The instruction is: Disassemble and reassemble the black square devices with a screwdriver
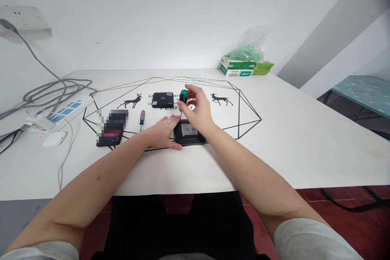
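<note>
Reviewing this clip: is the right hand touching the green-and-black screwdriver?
Touching. The head view shows the right hand holding the green-and-black screwdriver by its handle, between thumb and fingers.

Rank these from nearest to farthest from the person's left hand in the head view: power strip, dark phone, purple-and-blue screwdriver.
From the left hand:
1. Purple-and-blue screwdriver: just left of the hand.
2. Dark phone: farther left.
3. Power strip: farthest, at the table's left side.
</note>
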